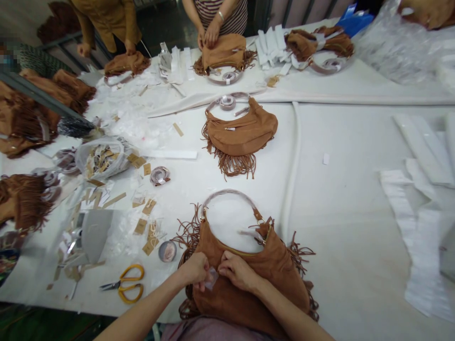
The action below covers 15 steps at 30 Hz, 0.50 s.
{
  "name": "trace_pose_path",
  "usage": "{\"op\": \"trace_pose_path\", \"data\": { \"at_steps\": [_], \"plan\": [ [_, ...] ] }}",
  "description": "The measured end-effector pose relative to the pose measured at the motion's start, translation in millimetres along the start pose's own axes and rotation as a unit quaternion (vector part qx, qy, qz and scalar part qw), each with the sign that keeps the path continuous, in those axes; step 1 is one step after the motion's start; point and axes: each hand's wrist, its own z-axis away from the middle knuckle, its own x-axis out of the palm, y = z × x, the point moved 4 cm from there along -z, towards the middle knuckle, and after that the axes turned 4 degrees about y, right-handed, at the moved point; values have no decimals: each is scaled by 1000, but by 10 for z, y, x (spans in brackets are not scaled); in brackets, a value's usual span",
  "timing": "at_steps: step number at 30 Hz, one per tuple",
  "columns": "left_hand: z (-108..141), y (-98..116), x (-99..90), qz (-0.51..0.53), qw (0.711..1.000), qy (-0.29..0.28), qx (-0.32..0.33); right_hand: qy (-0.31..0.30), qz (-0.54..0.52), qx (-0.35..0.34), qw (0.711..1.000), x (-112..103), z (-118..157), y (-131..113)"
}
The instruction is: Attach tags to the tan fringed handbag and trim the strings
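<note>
A brown fringed handbag [263, 279] lies in front of me, its wrapped strap [231, 192] arched away from me on the table. My left hand [196, 269] is closed over the bag's left part, pinching a small clear plastic piece [211, 278]. Just to its right, my right hand [236, 270] has its fingers bent together at the bag below the zip edge. What those fingers pinch, if anything, is hidden. Left of the bag are yellow-handled scissors [131, 284] and a small round container [167, 251].
Another brown fringed bag [245, 128] lies farther back. Tags and scraps surround a clear plastic bag [103, 158] at left. White padding strips [412, 237] lie at right. Across the table, a person's hands [209, 35] rest on a similar bag [225, 49].
</note>
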Motion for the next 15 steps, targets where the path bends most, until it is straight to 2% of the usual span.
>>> {"op": "trace_pose_path", "data": {
  "at_steps": [5, 8, 11, 15],
  "plan": [
    [-61, 109, 71, -68, 992, 73, 75, 13, -1, 12, 1000, -3, 11, -3],
    [-101, 116, 117, -67, 985, 123, 106, 48, 4, 35, 998, -59, 99, -26],
    [-128, 9, 148, 10, 992, 102, 68, 86, 44, 56, 994, -102, 221, -80],
    [-122, -133, 170, 61, 996, 59, 20, 88, 153, 44, 983, -4, 260, -131]
  ]
}}
